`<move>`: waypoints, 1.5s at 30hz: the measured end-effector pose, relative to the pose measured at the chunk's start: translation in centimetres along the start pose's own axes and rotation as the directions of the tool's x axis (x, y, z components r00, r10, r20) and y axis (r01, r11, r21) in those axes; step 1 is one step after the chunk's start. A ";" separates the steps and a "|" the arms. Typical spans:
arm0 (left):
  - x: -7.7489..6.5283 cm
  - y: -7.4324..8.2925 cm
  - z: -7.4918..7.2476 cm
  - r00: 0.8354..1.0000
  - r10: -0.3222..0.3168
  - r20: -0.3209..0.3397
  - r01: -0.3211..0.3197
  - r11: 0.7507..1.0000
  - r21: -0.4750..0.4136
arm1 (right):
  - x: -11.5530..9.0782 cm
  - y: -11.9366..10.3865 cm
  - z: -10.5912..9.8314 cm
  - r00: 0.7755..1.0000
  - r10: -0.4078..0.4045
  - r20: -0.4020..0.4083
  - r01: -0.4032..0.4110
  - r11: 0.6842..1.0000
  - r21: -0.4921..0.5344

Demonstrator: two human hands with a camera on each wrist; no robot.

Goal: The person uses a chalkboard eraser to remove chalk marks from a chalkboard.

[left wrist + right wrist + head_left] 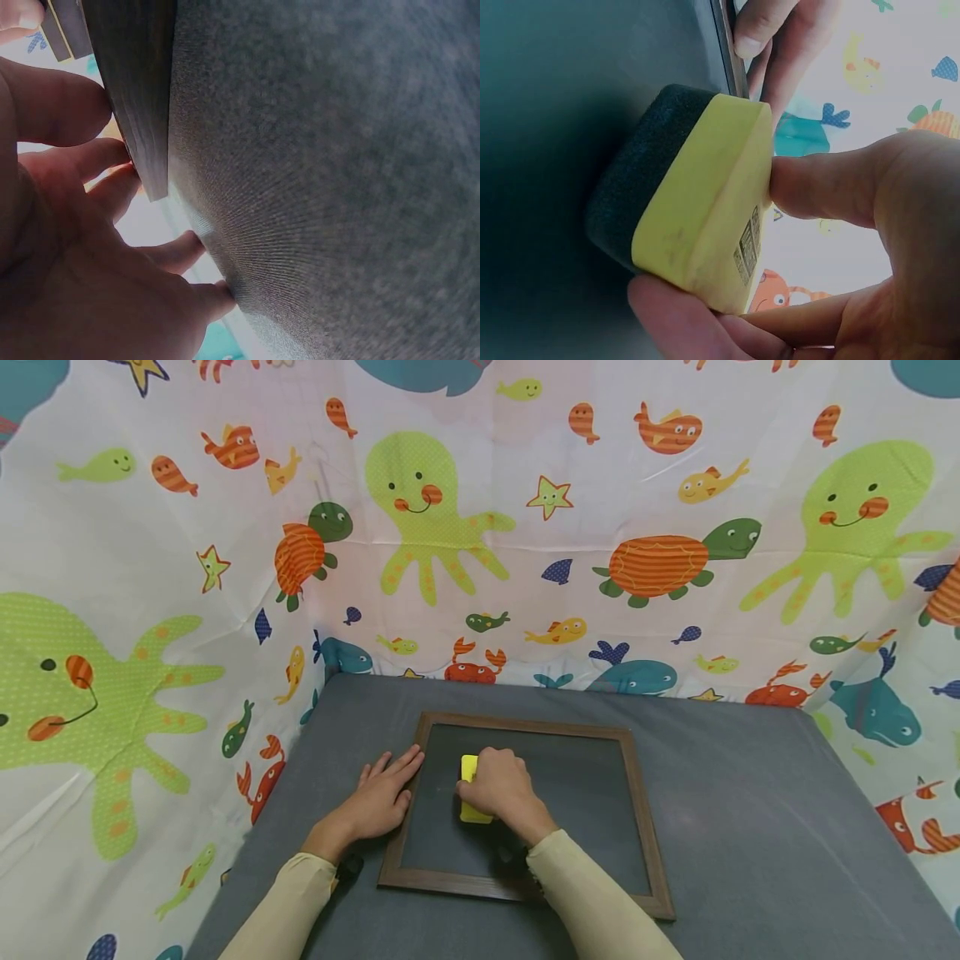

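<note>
A framed blackboard (573, 785) lies on the grey-covered table, with a brown wooden frame around it. On its left half sits a yellow board eraser (476, 813) with a dark felt underside. My right hand (504, 787) grips this eraser from above; the right wrist view shows the thumb on one side and fingers on the other, felt side towards the board. At the frame's left edge rests my left hand (377, 802), fingers extended. Thumb and some fingertips touch the wooden edge (142, 112) in the left wrist view, while two other fingertips are on the cloth.
Grey cloth (757, 810) covers the table around the board. A white curtain (480, 468) printed with sea animals hangs behind the table and along both sides. Dark wrist gear (348, 867) shows by the left sleeve.
</note>
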State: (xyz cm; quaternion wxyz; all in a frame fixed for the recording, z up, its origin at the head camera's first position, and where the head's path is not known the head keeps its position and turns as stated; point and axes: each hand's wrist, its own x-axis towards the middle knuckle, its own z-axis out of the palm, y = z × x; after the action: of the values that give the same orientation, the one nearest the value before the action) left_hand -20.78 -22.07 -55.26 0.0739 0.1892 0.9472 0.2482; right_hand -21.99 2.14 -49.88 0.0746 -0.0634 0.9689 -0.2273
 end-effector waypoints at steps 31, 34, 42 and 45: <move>0.2 -0.3 0.2 1.000 -0.006 0.007 0.006 1.000 0.002 | 0.8 -2.5 0.9 1.000 -0.011 0.024 0.010 0.998 0.065; 0.2 -0.3 0.2 1.000 -0.002 0.006 0.002 1.000 0.002 | 0.9 -2.7 1.2 1.000 -0.005 0.025 0.003 0.998 0.070; 0.1 -0.3 0.1 1.000 -0.013 0.010 0.013 1.000 0.002 | 1.2 -3.3 1.7 1.000 0.002 0.030 -0.004 0.998 0.062; 0.1 -0.3 0.1 1.000 -0.015 0.009 0.015 1.000 -0.006 | 1.3 -3.6 1.9 0.999 0.001 0.032 -0.003 0.999 0.047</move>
State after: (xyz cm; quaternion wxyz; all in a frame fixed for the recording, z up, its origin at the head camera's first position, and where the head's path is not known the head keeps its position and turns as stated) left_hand -20.98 -22.21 -55.53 0.0803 0.1831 0.9475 0.2496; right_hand -22.63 -2.05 -50.07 0.0920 -0.0645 0.9620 -0.2488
